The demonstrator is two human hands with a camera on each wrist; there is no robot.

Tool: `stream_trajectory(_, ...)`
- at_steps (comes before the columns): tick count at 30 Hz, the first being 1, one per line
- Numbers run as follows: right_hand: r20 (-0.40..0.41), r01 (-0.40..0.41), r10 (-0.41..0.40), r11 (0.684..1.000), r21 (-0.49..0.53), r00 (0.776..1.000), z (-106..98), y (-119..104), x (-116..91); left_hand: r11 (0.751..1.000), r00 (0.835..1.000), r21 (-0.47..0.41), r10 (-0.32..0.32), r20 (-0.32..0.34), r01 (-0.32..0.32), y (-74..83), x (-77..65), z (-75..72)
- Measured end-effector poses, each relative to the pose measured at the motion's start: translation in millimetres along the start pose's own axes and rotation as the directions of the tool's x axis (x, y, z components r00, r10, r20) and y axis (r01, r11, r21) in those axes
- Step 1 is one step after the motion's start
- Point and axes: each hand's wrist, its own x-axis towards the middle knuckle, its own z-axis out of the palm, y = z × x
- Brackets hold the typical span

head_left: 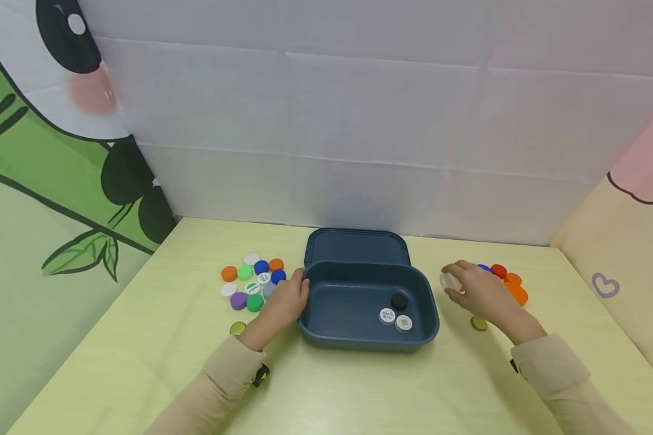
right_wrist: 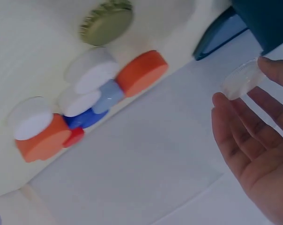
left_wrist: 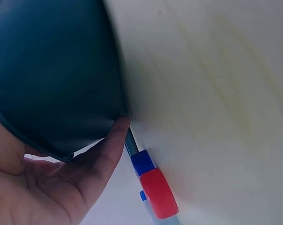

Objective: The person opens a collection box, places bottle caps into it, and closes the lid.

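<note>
A dark blue plastic box (head_left: 340, 314) stands at the middle of the table. My left hand (head_left: 285, 302) grips its left wall, thumb at the rim and fingers against the outside, as the left wrist view also shows. In the box, toward its right side, lie a black bottle cap (head_left: 399, 301) and two white printed caps (head_left: 387, 316). My right hand (head_left: 481, 293), raised to the right of the box, pinches a clear whitish bottle cap (right_wrist: 243, 80) between thumb and fingertips. Behind that hand lies a loose group of caps, among them an orange cap (head_left: 517, 294), partly hidden.
Behind the box lies its dark blue lid (head_left: 357, 246). Several coloured caps, including a purple cap (head_left: 238, 301), are spread left of the box. One gold crown cap (head_left: 237, 328) lies near my left wrist, another crown cap (head_left: 479, 324) under my right. A white-covered wall (head_left: 359, 109) borders the table's back.
</note>
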Motion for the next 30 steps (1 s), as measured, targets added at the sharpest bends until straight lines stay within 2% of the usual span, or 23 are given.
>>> stream_trajectory(5, -0.061, 0.057, -0.058, 0.998, -0.027, 0.996, -9.5, -17.7, 9.3, 1.000, 1.000, 0.002, 0.009, -0.007, -0.009, 0.4, 0.1, -0.4)
stream_trajectory(10, -0.055, 0.093, -0.095, 0.995, -0.037, 0.994, -10.2, -39.5, 19.8, 1.000, 1.000, -0.009, 0.005, -0.002, -0.005, 0.5, 0.3, -1.5)
stream_trajectory(19, 0.002, 0.176, -0.176, 0.984, 0.019, 0.984, 9.1, -67.4, 35.3, 1.000, 1.000, -0.008, -0.004, 0.007, 0.004, 1.3, -0.7, -2.6)
stream_trajectory(26, 0.034, 0.282, -0.282, 0.959, 0.005, 0.959, 28.3, -73.5, 44.7, 1.000, 1.000, 0.001, 0.002, -0.002, -0.002, 1.3, -0.8, -2.3)
stream_trajectory(30, 0.068, 0.294, -0.296, 0.955, 0.040, 0.953, 36.0, -75.8, 48.6, 1.000, 1.000, 0.006, 0.006, -0.006, -0.006, 0.9, -0.8, -1.5)
